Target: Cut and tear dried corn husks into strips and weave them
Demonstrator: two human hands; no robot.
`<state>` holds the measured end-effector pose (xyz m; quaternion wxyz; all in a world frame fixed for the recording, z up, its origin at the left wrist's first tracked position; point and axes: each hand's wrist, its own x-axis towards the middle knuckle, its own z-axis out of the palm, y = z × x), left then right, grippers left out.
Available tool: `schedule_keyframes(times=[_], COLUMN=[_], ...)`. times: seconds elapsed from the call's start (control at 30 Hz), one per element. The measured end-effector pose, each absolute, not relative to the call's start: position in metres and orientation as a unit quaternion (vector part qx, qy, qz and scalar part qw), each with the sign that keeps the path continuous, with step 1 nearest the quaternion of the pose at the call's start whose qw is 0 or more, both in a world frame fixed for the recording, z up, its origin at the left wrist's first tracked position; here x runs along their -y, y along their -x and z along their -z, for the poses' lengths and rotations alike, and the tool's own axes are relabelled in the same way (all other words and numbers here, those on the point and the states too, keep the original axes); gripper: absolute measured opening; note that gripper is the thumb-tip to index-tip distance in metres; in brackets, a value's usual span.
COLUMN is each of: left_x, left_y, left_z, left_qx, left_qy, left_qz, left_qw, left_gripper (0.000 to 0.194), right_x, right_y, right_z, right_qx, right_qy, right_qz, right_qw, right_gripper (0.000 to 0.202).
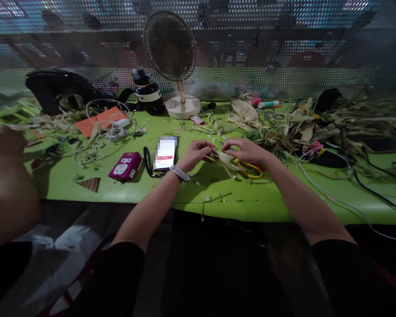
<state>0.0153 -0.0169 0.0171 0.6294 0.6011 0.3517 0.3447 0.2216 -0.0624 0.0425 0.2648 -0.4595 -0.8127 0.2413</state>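
Note:
My left hand (198, 153) and my right hand (246, 149) meet over the green table (251, 202), both pinching a pale dried corn husk strip (227, 159) between the fingertips. A white watch sits on my left wrist (179, 172). Scissors with yellow handles (251, 169) lie on the table just under my right hand. A lit phone (166, 153) lies to the left of my left hand.
A heap of dried husks (303, 123) covers the right back of the table, with cables (343, 193) running across. A fan (174, 57) stands at the back, beside a bottle (147, 90). A magenta power strip (125, 166) and another person's arm (6, 176) are at left.

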Motion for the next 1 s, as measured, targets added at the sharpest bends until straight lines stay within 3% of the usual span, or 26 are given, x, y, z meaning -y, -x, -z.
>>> schedule_keyframes(times=[0.3, 0.5, 0.73, 1.0], left_x=[0.015, 0.016, 0.019, 0.012], left_y=[-0.012, -0.008, -0.013, -0.013], left_z=[-0.02, -0.026, -0.023, -0.015], left_qx=[-0.393, -0.382, -0.316, -0.348], left_qy=[-0.637, -0.681, -0.669, -0.677], left_qz=[-0.309, -0.155, -0.259, -0.306], left_qw=[0.587, 0.605, 0.621, 0.571], left_gripper=[0.008, 0.012, 0.011, 0.033], right_x=[0.048, 0.05, 0.058, 0.055], right_y=[-0.229, -0.226, -0.217, -0.216], right_z=[-0.03, -0.032, -0.033, -0.034], right_qx=[0.759, 0.733, 0.749, 0.724], right_qy=[0.471, 0.486, 0.482, 0.496], right_qz=[-0.302, -0.305, -0.297, -0.255], right_qw=[0.332, 0.366, 0.346, 0.406], right_gripper=[0.015, 0.011, 0.011, 0.011])
